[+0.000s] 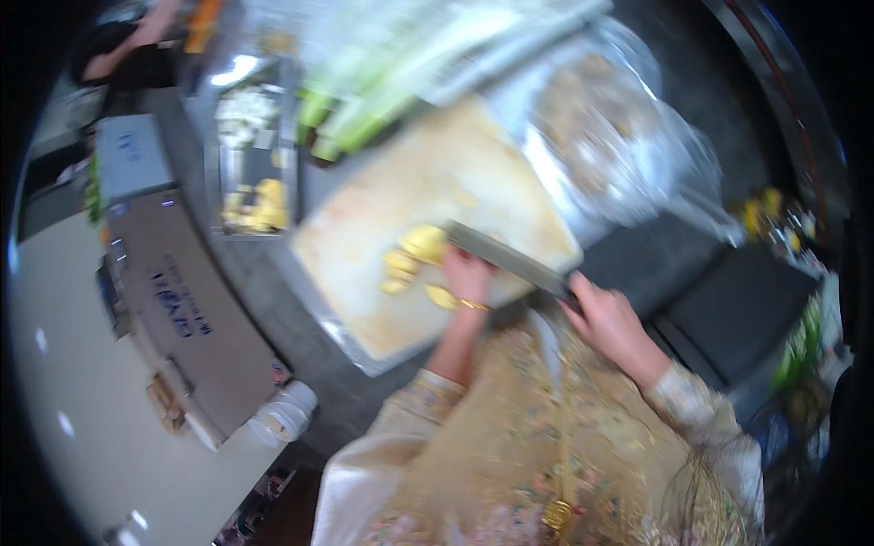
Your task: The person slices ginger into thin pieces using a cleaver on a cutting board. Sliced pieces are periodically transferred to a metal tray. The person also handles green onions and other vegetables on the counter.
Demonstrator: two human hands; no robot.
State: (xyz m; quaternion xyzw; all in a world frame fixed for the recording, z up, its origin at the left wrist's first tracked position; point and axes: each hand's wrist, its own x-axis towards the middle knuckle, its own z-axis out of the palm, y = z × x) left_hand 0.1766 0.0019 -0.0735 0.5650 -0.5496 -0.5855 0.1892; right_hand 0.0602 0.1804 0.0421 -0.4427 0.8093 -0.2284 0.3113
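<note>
My right hand grips the handle of a knife with a broad metal blade, which slants over the cutting board. Beneath and beside the blade tip, my left hand rests on the board, its fingertips partly hidden by the blade. Whether its fingers hold a piece is not visible. A peeled yellow piece of food, perhaps ginger or potato, lies just left of those fingers, touching several smaller pieces. One cut slice lies near my left wrist. The picture is blurred.
Left of the board stands a metal tray with white and yellow cut pieces. Leeks or similar green-white stalks lie beyond. A clear plastic bag of brownish food is at right. A cardboard box and white tubs stand left; another person's arm shows far left.
</note>
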